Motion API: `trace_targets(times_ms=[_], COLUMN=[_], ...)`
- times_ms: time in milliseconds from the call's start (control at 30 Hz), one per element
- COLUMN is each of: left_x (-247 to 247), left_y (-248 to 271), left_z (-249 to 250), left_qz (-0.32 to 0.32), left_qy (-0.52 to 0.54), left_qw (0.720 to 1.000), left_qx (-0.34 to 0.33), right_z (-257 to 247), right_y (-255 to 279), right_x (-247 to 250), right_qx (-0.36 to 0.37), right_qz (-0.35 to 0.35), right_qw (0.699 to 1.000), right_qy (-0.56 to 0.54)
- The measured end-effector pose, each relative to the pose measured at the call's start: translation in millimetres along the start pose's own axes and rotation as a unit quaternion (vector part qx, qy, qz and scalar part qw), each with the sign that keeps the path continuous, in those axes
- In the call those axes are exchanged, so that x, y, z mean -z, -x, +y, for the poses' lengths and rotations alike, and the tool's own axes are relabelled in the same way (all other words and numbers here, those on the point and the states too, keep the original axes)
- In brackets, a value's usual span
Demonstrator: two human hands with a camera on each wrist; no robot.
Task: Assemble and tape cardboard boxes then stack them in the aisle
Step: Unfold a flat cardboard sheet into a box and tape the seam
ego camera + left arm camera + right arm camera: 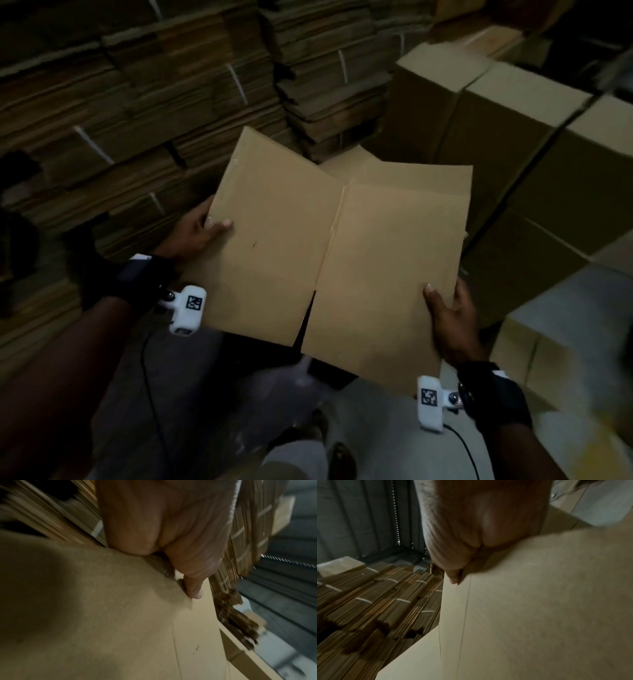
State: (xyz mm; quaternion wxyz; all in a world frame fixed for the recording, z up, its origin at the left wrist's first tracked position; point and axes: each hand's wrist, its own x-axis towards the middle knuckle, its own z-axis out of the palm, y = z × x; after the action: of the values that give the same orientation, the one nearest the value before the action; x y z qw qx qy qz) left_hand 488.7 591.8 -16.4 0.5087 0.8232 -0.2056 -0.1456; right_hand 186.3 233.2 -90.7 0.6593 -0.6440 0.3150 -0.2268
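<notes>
A flattened brown cardboard box (329, 246) is held in front of me, flaps unfolded, with a crease down its middle. My left hand (202, 229) grips its left edge, thumb on top and fingers hidden beneath. My right hand (448, 315) grips the lower right edge the same way. In the left wrist view the left hand (193, 588) pinches the cardboard (120, 628) by its edge. In the right wrist view the right hand (453, 577) clasps the cardboard panel (539, 615) at its edge.
Tall strapped bundles of flat cardboard (137, 102) fill the left and back. Assembled boxes (507, 137) stand stacked at the right, with one lower box (534, 349) near my right arm. Grey floor (222, 394) and my feet show below.
</notes>
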Motion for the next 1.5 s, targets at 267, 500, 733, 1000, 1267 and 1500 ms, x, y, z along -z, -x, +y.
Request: trace_targets(times_ms=[267,500,733,1000,1267,1500], left_x=[-61.3,-99.0,-126.6,-117.2,-120.5,-130.2], left_y=[-191.6,-331.7,-347.4,-341.2,-335.6,-318.7], left_z=[15.8,-43.8,-132.6,-169.4,-162.5,-156.2], left_qz=[-0.144,-0.074,-0.085,0.016,0.055,0.046], left_qy=[-0.052,-0.243,-0.282,-0.125,-0.158,-0.253], left_qw=[0.987,0.967,0.951,0.983,0.968,0.959], left_qx=[-0.055,-0.026,0.094,0.132,0.186,0.116], right_z=[31.8,68.9,96.6,115.7,121.3,121.0], right_y=[-40.1,-73.6,-81.7,-107.7,-117.8,-110.7], right_x=[-4.7,-60.3,-113.9,-150.4,-153.3,-147.4], right_qx=[-0.054,-0.111,-0.179,-0.354,-0.353,-0.329], right_qz=[0.173,0.256,0.289,0.278,0.290,0.282], right_qw=[0.982,0.958,0.932,0.863,0.849,0.858], right_qy=[-0.051,-0.061,0.129,0.230,0.265,0.278])
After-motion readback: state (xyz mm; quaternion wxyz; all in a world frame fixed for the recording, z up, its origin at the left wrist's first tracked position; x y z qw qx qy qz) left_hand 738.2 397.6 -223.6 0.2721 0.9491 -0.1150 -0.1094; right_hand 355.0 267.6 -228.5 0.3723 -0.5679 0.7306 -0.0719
